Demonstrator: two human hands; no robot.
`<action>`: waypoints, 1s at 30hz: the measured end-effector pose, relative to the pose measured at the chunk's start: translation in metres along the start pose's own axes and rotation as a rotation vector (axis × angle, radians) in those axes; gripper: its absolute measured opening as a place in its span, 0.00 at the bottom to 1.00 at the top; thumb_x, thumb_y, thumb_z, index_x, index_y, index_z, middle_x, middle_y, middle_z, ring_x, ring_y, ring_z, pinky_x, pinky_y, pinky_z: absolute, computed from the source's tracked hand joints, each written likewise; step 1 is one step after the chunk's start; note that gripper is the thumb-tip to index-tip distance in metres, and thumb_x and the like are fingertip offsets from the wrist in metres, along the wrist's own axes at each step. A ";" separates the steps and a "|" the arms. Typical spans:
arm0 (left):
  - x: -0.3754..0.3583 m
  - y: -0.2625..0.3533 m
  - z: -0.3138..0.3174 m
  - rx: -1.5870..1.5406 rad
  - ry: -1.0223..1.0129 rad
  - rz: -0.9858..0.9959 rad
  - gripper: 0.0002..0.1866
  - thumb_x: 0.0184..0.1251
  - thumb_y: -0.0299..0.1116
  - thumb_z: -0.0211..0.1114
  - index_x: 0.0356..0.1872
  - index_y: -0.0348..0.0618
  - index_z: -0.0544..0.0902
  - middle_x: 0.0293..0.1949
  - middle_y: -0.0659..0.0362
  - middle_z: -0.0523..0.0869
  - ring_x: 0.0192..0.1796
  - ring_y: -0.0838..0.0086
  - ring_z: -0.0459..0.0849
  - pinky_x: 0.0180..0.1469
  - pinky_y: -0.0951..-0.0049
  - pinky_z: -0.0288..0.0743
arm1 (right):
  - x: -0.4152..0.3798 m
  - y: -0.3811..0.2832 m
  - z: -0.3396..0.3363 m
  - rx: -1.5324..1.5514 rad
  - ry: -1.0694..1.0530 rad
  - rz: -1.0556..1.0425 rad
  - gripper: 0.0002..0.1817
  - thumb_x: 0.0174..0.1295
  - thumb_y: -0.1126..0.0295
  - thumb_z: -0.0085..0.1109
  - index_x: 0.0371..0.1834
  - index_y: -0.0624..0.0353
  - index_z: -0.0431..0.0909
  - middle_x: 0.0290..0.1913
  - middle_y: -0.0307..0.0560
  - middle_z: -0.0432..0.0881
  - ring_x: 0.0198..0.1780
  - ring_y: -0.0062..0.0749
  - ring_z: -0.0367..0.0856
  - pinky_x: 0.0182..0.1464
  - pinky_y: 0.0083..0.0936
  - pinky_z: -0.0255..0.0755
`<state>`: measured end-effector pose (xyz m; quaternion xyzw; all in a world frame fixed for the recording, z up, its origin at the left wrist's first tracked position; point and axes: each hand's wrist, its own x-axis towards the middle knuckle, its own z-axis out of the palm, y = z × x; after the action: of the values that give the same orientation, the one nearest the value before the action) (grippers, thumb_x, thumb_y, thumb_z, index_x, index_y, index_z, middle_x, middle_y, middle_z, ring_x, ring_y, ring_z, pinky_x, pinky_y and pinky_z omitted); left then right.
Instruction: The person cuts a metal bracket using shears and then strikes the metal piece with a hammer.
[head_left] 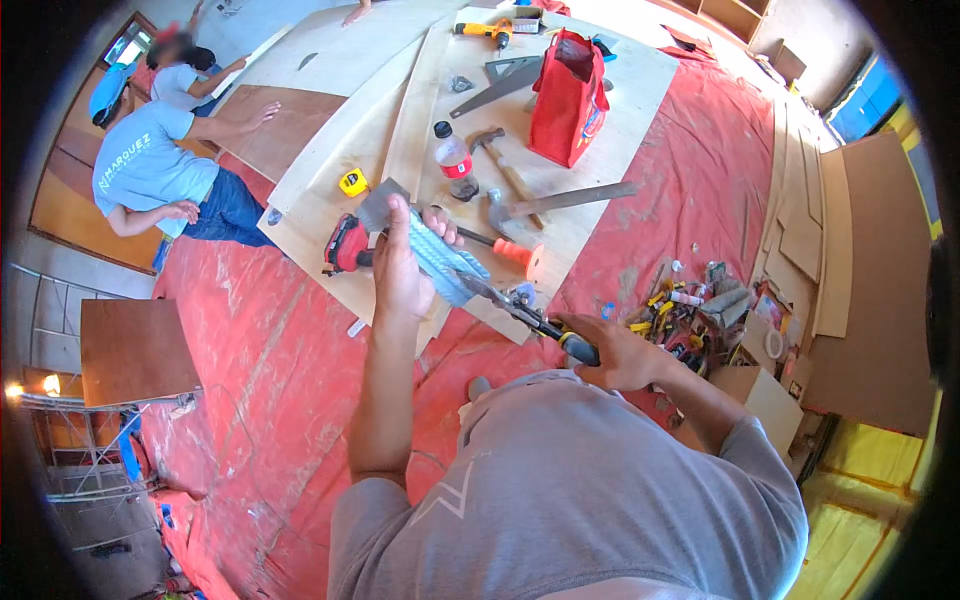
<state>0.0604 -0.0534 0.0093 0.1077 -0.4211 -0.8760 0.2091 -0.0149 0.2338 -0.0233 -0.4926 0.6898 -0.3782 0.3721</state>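
My left hand (403,275) is closed around a light-blue and white striped bundle (437,255), its thumb and fingertips showing at the top. A flat grey piece (380,204) shows just beyond the thumb. In my right hand (622,355) are snips (545,325) with black and yellow handles; their metal jaws overlap the bundle's lower end. Just past my hands on the plywood (620,110) lie a red and black power tool (347,245), an orange-handled tool (517,257) and a hammer (560,203). A bottle (455,165) stands behind them.
The plywood also holds a yellow tape measure (353,182), red bag (570,100), handsaw (497,88), second hammer (510,170) and yellow drill (485,31). Two people (165,150) work at the left. Mixed tools (690,310) lie on the red floor sheet (250,370).
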 end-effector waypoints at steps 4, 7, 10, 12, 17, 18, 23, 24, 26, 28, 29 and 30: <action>-0.009 0.001 0.017 0.108 0.060 0.034 0.24 0.75 0.55 0.53 0.30 0.43 0.71 0.27 0.59 0.74 0.31 0.72 0.75 0.39 0.67 0.75 | 0.001 -0.004 0.000 0.009 -0.009 -0.008 0.43 0.47 0.70 0.56 0.71 0.71 0.58 0.60 0.70 0.73 0.63 0.56 0.73 0.66 0.40 0.64; -0.009 0.001 0.019 0.098 0.036 0.056 0.22 0.75 0.53 0.54 0.30 0.43 0.72 0.24 0.59 0.75 0.29 0.71 0.76 0.37 0.67 0.75 | 0.001 -0.006 0.001 0.043 -0.044 0.063 0.44 0.46 0.69 0.57 0.71 0.71 0.57 0.60 0.70 0.72 0.64 0.56 0.72 0.68 0.39 0.63; -0.004 -0.004 0.011 0.087 0.027 -0.009 0.23 0.74 0.53 0.54 0.31 0.43 0.72 0.24 0.58 0.75 0.28 0.71 0.77 0.37 0.66 0.75 | -0.003 -0.004 0.003 0.053 -0.037 0.056 0.44 0.46 0.69 0.56 0.72 0.71 0.57 0.61 0.70 0.72 0.65 0.56 0.71 0.68 0.39 0.62; -0.004 -0.009 0.010 0.064 0.020 -0.013 0.23 0.74 0.53 0.54 0.31 0.42 0.73 0.23 0.58 0.75 0.28 0.70 0.77 0.36 0.66 0.75 | -0.005 -0.005 0.001 0.079 -0.044 0.051 0.44 0.47 0.70 0.56 0.72 0.71 0.57 0.61 0.70 0.72 0.65 0.55 0.71 0.68 0.40 0.63; -0.007 -0.012 0.016 0.077 0.033 0.000 0.23 0.75 0.54 0.53 0.31 0.43 0.73 0.24 0.59 0.74 0.28 0.70 0.75 0.37 0.66 0.74 | -0.009 -0.009 -0.002 0.083 -0.038 0.054 0.43 0.47 0.70 0.55 0.72 0.70 0.56 0.61 0.70 0.71 0.65 0.55 0.71 0.68 0.40 0.63; -0.007 -0.010 0.018 0.094 0.041 0.010 0.23 0.75 0.54 0.52 0.32 0.43 0.73 0.24 0.59 0.73 0.29 0.71 0.74 0.38 0.67 0.73 | -0.009 -0.007 -0.001 0.068 -0.032 0.044 0.43 0.47 0.70 0.55 0.72 0.70 0.56 0.61 0.70 0.71 0.65 0.55 0.71 0.68 0.40 0.63; -0.005 -0.009 0.014 0.107 -0.019 0.014 0.23 0.75 0.54 0.52 0.32 0.43 0.72 0.24 0.58 0.73 0.29 0.70 0.74 0.38 0.67 0.73 | -0.009 -0.005 0.000 0.022 -0.022 0.046 0.43 0.47 0.70 0.55 0.72 0.70 0.57 0.61 0.70 0.72 0.64 0.54 0.72 0.66 0.39 0.64; -0.006 -0.008 0.016 0.098 -0.012 0.019 0.23 0.76 0.53 0.52 0.31 0.42 0.73 0.23 0.58 0.74 0.29 0.70 0.76 0.37 0.66 0.74 | -0.008 -0.002 0.001 0.024 -0.016 0.036 0.43 0.47 0.70 0.55 0.72 0.70 0.57 0.61 0.70 0.72 0.64 0.54 0.72 0.66 0.39 0.65; -0.007 -0.008 0.019 0.094 -0.006 0.018 0.22 0.76 0.52 0.52 0.31 0.42 0.73 0.22 0.57 0.74 0.28 0.70 0.77 0.36 0.65 0.75 | -0.009 0.004 0.006 0.027 0.003 0.014 0.42 0.47 0.70 0.56 0.71 0.70 0.58 0.58 0.68 0.74 0.60 0.52 0.74 0.63 0.38 0.67; -0.008 -0.008 0.022 0.105 -0.007 0.012 0.22 0.76 0.52 0.52 0.31 0.42 0.72 0.21 0.57 0.74 0.27 0.70 0.77 0.35 0.66 0.76 | -0.008 0.008 0.009 0.026 0.027 -0.015 0.42 0.48 0.70 0.57 0.71 0.68 0.60 0.52 0.62 0.78 0.54 0.47 0.79 0.56 0.37 0.71; -0.008 -0.009 0.022 0.138 -0.012 -0.007 0.23 0.76 0.52 0.52 0.31 0.42 0.72 0.21 0.58 0.74 0.27 0.70 0.77 0.34 0.67 0.76 | -0.008 0.007 0.007 0.092 -0.036 0.038 0.41 0.48 0.70 0.57 0.71 0.68 0.60 0.48 0.57 0.77 0.50 0.42 0.78 0.53 0.35 0.71; -0.007 -0.011 0.021 0.171 -0.017 -0.026 0.23 0.76 0.53 0.52 0.31 0.42 0.72 0.21 0.58 0.74 0.26 0.70 0.78 0.34 0.68 0.76 | -0.008 0.005 0.003 0.157 -0.099 0.091 0.41 0.49 0.70 0.58 0.71 0.67 0.61 0.44 0.52 0.77 0.45 0.38 0.78 0.49 0.33 0.72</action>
<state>0.0560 -0.0302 0.0139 0.1230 -0.4949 -0.8403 0.1841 -0.0121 0.2420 -0.0282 -0.4480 0.6605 -0.3889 0.4601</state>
